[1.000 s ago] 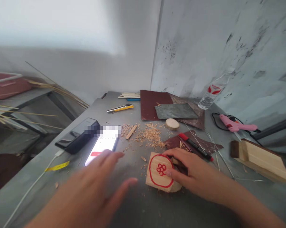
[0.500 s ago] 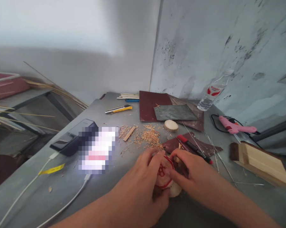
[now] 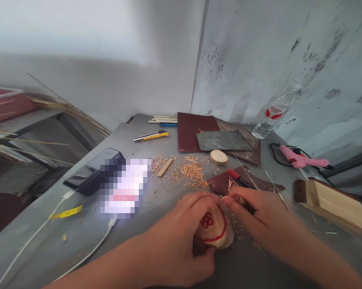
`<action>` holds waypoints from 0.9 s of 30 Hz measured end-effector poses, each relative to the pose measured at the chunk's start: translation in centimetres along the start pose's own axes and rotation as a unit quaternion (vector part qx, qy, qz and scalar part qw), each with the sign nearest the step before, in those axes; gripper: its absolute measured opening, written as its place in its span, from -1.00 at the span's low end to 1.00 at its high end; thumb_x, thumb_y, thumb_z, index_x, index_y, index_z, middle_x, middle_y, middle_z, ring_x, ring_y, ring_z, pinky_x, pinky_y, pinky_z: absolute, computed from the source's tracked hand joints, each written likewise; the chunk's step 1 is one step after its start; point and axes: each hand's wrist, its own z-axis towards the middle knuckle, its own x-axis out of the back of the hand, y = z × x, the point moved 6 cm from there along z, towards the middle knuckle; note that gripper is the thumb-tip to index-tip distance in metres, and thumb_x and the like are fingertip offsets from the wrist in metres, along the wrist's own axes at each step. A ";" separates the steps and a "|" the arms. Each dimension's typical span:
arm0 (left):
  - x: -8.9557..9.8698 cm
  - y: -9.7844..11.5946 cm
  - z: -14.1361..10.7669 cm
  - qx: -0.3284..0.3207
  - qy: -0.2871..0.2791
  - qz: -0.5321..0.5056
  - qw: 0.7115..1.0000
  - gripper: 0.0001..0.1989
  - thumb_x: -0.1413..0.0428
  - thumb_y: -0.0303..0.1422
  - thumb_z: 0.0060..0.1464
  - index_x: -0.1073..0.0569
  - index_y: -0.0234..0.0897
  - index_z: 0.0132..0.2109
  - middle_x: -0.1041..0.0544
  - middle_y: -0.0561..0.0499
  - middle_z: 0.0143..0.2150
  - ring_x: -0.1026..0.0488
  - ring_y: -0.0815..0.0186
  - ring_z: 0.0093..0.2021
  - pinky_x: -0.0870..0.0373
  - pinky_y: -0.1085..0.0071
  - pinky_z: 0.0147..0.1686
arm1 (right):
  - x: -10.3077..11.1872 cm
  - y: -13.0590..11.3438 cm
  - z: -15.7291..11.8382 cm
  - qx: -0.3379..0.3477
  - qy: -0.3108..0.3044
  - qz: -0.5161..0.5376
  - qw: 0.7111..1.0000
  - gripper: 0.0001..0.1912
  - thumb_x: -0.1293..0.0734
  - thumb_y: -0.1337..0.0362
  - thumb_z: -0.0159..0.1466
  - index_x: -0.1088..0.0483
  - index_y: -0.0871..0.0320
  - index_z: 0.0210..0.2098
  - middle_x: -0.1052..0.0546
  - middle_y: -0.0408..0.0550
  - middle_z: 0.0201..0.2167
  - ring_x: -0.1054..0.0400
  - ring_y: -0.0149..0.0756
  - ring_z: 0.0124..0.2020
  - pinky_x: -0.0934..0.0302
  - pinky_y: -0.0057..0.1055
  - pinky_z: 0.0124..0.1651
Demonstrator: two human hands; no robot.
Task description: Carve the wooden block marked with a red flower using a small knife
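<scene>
My left hand (image 3: 188,228) is wrapped round a wood slice (image 3: 215,226) with a red ring and a small red flower marked on its face. A second pale round edge (image 3: 229,237) shows under the slice; whether it is a separate piece I cannot tell. At the slice's far right edge, my right hand (image 3: 250,208) is closed in a pinch. Something brownish and dark shows between its fingers, too hidden to name. Beyond that hand lies a red-capped marker (image 3: 236,176) on a torn piece of dark red sandpaper (image 3: 220,184).
Wood shavings (image 3: 193,170) lie ahead, near a small plain wood slice (image 3: 218,157). Farther back are a yellow utility knife (image 3: 152,135) and sandpaper sheets (image 3: 187,132). A lit phone (image 3: 127,188) is at left; a pink glue gun (image 3: 303,157), wood block (image 3: 337,204) and bottle (image 3: 274,114) are right.
My right hand has drawn back from the face of the wood slice to its right edge, fingers now pinched. More of the red ring shows. My left hand keeps its hold.
</scene>
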 end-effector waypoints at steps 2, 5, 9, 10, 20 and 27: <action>0.0 0.0 0.0 0.011 -0.006 -0.005 1.000 -0.27 -0.27 -0.51 -0.04 -0.33 -0.20 0.30 -0.37 -0.14 0.36 -0.36 0.10 0.37 -0.32 0.16 0.42 | 0.6 0.0 0.0 -0.003 0.025 0.059 0.998 -0.50 -0.16 -0.01 0.55 -0.27 0.12 -0.45 -0.30 -0.20 -0.57 -0.13 -0.38 -0.52 0.03 -0.40 -0.45; 0.1 -0.2 0.1 0.030 -0.015 -0.009 0.999 -0.33 -0.33 -0.40 0.05 -0.35 -0.17 0.30 -0.34 -0.15 0.39 -0.36 0.08 0.36 -0.33 0.11 0.41 | 1.2 0.3 -0.1 -0.026 0.051 0.222 0.973 -0.47 -0.25 -0.11 0.50 -0.32 0.13 -0.45 -0.22 -0.21 -0.56 -0.03 -0.40 -0.54 0.09 -0.43 -0.50; 0.0 -0.4 0.2 0.045 -0.015 -0.003 0.999 -0.36 -0.36 -0.35 0.09 -0.36 -0.14 0.29 -0.38 -0.14 0.35 -0.39 0.06 0.33 -0.34 0.05 0.41 | 1.2 -0.5 0.0 0.014 0.027 0.540 0.841 -0.39 -0.31 -0.28 0.39 -0.33 0.12 -0.48 -0.11 -0.26 -0.61 0.10 -0.44 -0.61 0.13 -0.44 -0.56; 0.0 -0.4 0.2 0.045 -0.014 -0.003 0.999 -0.36 -0.36 -0.34 0.09 -0.36 -0.13 0.28 -0.39 -0.13 0.35 -0.40 0.06 0.33 -0.34 0.05 0.40 | 1.2 -1.0 0.0 0.031 0.018 0.591 0.806 -0.35 -0.31 -0.31 0.37 -0.31 0.12 -0.52 -0.06 -0.28 -0.63 0.12 -0.44 -0.62 0.12 -0.44 -0.56; -0.2 -0.6 0.1 0.003 0.006 0.000 1.000 -0.23 -0.31 -0.46 0.05 -0.26 -0.13 0.37 -0.40 -0.13 0.34 -0.36 0.10 0.36 -0.31 0.09 0.41 | -0.3 -2.7 -0.6 0.091 0.030 0.629 0.772 -0.46 -0.28 -0.04 0.48 -0.30 0.13 -0.54 -0.10 -0.22 -0.61 0.01 -0.36 -0.55 0.05 -0.37 -0.45; 0.5 -0.1 0.2 -0.029 -0.015 0.023 0.999 -0.19 -0.25 -0.54 -0.05 -0.27 -0.16 0.37 -0.41 -0.17 0.34 -0.36 0.02 0.37 -0.29 0.01 0.42 | -1.1 -2.7 -1.4 0.094 -0.090 0.508 0.852 -0.43 -0.27 -0.18 0.45 -0.41 0.14 -0.45 -0.32 -0.16 -0.54 -0.15 -0.37 -0.55 -0.02 -0.36 -0.44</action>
